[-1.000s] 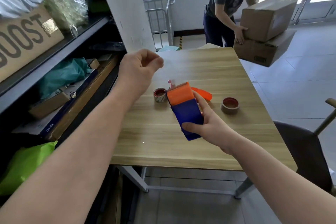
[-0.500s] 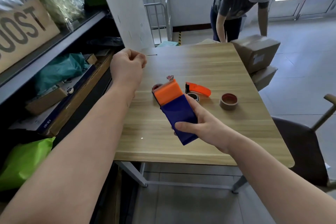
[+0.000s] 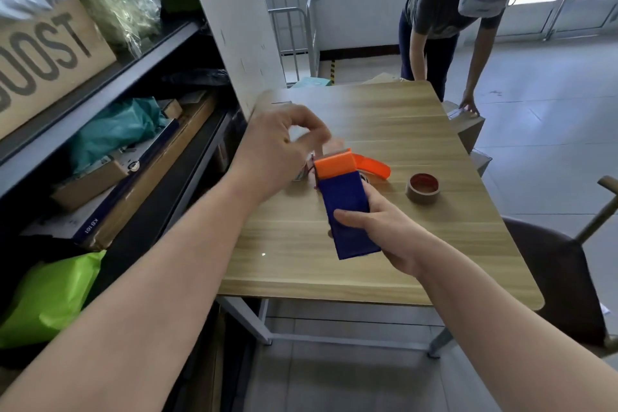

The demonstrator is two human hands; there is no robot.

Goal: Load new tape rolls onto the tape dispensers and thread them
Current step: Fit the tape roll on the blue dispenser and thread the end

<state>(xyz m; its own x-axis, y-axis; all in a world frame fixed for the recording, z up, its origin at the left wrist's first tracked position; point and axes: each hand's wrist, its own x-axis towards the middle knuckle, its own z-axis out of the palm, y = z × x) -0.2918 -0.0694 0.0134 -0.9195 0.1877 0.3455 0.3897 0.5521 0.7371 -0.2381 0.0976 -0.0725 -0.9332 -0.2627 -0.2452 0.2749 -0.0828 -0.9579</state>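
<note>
My right hand (image 3: 378, 231) grips a tape dispenser (image 3: 344, 197) with a blue body and orange top, held above the wooden table (image 3: 384, 117). Blurred by motion, my left hand (image 3: 277, 150) hovers just left of the orange top with its fingers curled towards it; whether it pinches tape is unclear. A second orange dispenser (image 3: 374, 165) lies on the table behind the first. To its right stands a brown tape roll (image 3: 423, 187) with a red core. Another roll (image 3: 301, 176) is mostly hidden behind my left hand.
A metal shelf (image 3: 100, 77) with boxes and bags runs along the left. A person (image 3: 438, 10) bends over cardboard boxes (image 3: 468, 127) at the table's far right corner. A dark chair (image 3: 551, 267) stands at the right.
My left hand, a raised fist away from the dispenser before, has come down and right to its orange top. The person has set the boxes down beside the table.
</note>
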